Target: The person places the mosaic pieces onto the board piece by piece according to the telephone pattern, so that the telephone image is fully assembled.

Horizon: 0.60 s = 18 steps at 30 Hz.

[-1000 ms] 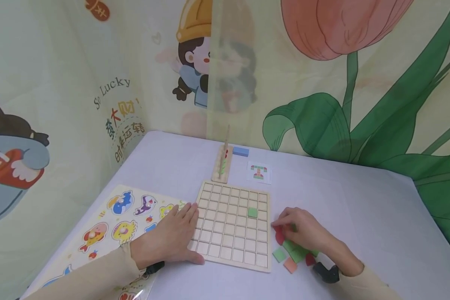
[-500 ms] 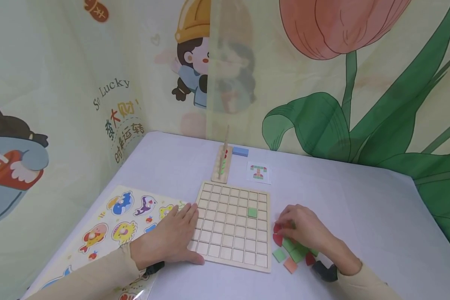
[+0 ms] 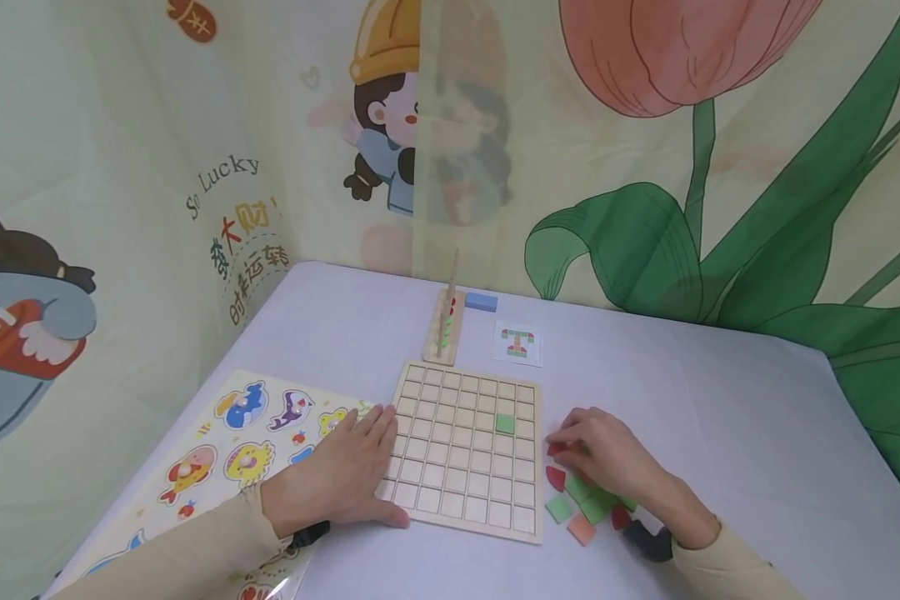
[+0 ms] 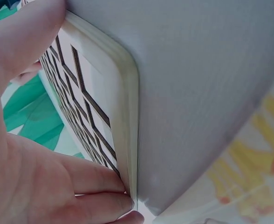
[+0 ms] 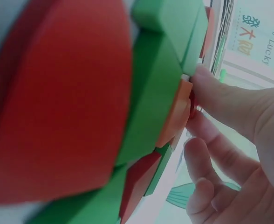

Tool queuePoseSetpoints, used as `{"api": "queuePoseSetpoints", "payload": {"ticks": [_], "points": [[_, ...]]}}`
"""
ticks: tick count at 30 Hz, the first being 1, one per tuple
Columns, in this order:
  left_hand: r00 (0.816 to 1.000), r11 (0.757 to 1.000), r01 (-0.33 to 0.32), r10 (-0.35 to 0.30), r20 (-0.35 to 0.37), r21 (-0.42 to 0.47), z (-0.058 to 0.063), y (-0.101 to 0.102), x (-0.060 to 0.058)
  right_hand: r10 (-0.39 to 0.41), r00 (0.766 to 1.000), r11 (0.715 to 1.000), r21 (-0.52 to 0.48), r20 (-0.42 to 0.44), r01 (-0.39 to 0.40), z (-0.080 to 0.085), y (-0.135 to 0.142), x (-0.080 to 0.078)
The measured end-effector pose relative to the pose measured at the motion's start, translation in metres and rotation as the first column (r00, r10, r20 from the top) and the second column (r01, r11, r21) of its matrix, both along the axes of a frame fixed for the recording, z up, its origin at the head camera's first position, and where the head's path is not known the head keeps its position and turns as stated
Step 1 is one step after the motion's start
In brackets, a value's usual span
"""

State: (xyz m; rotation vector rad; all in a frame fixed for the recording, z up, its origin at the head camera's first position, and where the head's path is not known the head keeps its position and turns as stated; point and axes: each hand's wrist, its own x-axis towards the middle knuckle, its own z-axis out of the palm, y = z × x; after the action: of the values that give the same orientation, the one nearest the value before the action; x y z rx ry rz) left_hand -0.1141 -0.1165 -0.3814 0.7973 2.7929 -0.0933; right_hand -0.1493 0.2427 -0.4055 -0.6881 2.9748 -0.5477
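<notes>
My left hand (image 3: 352,471) lies with fingers extended along the left edge of the wooden grid board (image 3: 470,533); in the left wrist view, fingertips and thumb meet the board's rim (image 4: 127,126). One green square block (image 3: 505,424) occupies a cell at the board's right. Right of the board, my right hand (image 3: 607,454) pinches a red block (image 3: 554,449) between thumb and index finger, its shape mostly covered. Beneath and beside that hand is a loose pile of green blocks (image 3: 591,502), a red quarter-round block (image 3: 556,477), a small green square (image 3: 558,509) and an orange square (image 3: 581,529).
A sheet with cartoon sea animals (image 3: 217,467) lies left of the board. Behind the board are a wooden stand (image 3: 440,354) with an upright panel and red and green pieces, a blue block (image 3: 482,302) and a printed pattern card (image 3: 518,344). Printed curtains (image 3: 615,150) enclose the table.
My right hand has shifted slightly up among the blocks, separating the pinched red block from the other red one, which now lies nearer the board. The left hand stays where it was.
</notes>
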Motion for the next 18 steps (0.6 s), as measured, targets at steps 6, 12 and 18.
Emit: {"api": "queuePoseSetpoints", "payload": {"ticks": [6, 12, 18], "points": [[1.0, 1.0, 0.002, -0.002, -0.003, 0.002, 0.0, -0.0001, -0.0003, -0.063, 0.998, 0.998, 0.025, -0.006, 0.063, -0.0004, -0.0028, -0.0006], [1.0, 1.0, -0.001, 0.001, 0.003, -0.003, 0.0002, 0.0002, 0.0, -0.101, 0.995, 0.995, 0.021, 0.02, 0.101, -0.0004, -0.0045, -0.0012], [1.0, 1.0, 0.001, -0.001, -0.007, -0.015, 0.0005, 0.0007, 0.0006, -0.1, 0.995, 0.994, 0.042, 0.03, 0.099, 0.0016, -0.0047, 0.0]]}}
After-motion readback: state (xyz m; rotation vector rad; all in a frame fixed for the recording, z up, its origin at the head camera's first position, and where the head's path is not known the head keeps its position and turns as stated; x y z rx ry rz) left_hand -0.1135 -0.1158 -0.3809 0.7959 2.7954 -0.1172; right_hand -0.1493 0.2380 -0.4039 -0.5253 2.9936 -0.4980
